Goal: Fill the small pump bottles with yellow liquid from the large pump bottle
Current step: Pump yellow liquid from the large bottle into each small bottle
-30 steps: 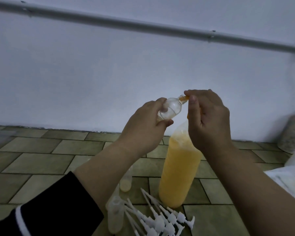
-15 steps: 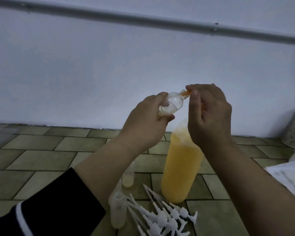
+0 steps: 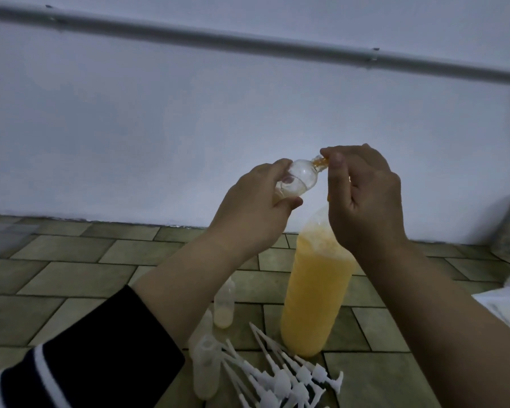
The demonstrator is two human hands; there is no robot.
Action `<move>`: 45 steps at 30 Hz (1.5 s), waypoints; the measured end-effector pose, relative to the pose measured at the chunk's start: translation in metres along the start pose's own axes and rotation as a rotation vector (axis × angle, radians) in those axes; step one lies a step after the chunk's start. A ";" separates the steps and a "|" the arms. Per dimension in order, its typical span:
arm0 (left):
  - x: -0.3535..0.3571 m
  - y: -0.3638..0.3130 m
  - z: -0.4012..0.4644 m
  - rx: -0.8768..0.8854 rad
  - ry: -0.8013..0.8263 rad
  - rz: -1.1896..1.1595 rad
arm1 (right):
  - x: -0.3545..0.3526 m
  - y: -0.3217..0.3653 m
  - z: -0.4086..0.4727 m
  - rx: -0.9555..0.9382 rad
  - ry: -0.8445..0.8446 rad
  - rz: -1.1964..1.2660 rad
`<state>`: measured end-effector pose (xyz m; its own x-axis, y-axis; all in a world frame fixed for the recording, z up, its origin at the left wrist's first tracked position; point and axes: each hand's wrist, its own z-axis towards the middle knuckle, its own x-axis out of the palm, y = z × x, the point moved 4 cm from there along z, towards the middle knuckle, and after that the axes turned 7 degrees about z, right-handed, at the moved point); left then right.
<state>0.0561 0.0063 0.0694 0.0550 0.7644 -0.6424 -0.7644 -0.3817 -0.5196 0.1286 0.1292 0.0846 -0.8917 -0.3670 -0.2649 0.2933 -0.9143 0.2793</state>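
Observation:
My left hand (image 3: 255, 207) grips a small clear bottle (image 3: 96, 179), tilted with its neck pointing up and right. The bottle's mouth meets an orange nozzle (image 3: 321, 163) at the top of the large bottle of yellow liquid (image 3: 315, 293), which stands upright on the tiled floor. My right hand (image 3: 365, 201) is curled over that bottle's pump head, thumb beside the nozzle; the head itself is hidden. A little pale liquid shows in the small bottle.
Two small clear bottles (image 3: 224, 304) (image 3: 205, 369) stand on the tiles below my left forearm. A heap of several white pump tops (image 3: 286, 375) lies in front of the large bottle. A white wall (image 3: 159, 128) rises behind. White cloth (image 3: 507, 307) lies at the right edge.
Both hands and the small bottle keep their hold and stay at the nozzle. The camera view has shifted slightly, so the scene sits a bit differently in the frame.

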 end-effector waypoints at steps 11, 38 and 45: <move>0.005 0.004 -0.004 -0.033 0.057 -0.009 | 0.004 -0.005 -0.010 0.025 0.033 -0.028; -0.008 0.022 -0.005 -0.154 0.076 -0.210 | -0.011 -0.004 0.007 0.018 0.295 -0.174; -0.045 0.056 -0.073 -0.285 -0.051 -0.387 | -0.025 -0.005 0.011 0.067 0.358 -0.161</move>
<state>0.0573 -0.0876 0.0283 0.2636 0.9001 -0.3469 -0.4871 -0.1863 -0.8533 0.1455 0.1443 0.0996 -0.7440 -0.2676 -0.6122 0.1259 -0.9560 0.2649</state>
